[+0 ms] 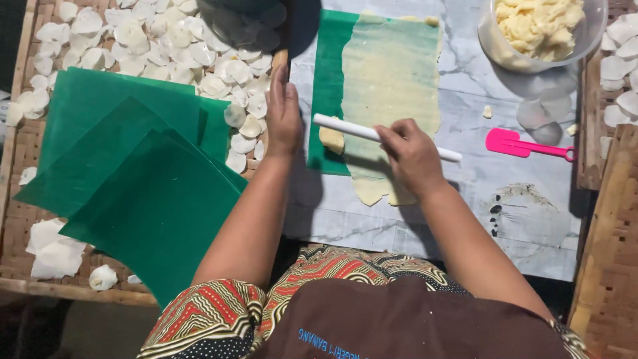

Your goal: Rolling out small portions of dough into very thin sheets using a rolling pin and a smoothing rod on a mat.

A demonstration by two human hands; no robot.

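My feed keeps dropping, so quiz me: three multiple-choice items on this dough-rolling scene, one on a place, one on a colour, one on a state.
1. Where does the pink spatula lie?
A. On the marble-patterned table, right of the dough
B. Inside the bowl
C. On the woven tray

2. What colour is the sheet under the rolled dough?
A. Red
B. Green
C. White

3. What is the right hand doing?
A. Resting open on the table
B. Holding the spatula
C. Gripping the white rolling rod

Answers:
1. A, it rests on bare tabletop, below the clear bowl of dough pieces.
2. B, a green edge shows along the dough's left side.
3. C, its fingers curl over the rod, while the left hand lies flat at the sheet's left edge.
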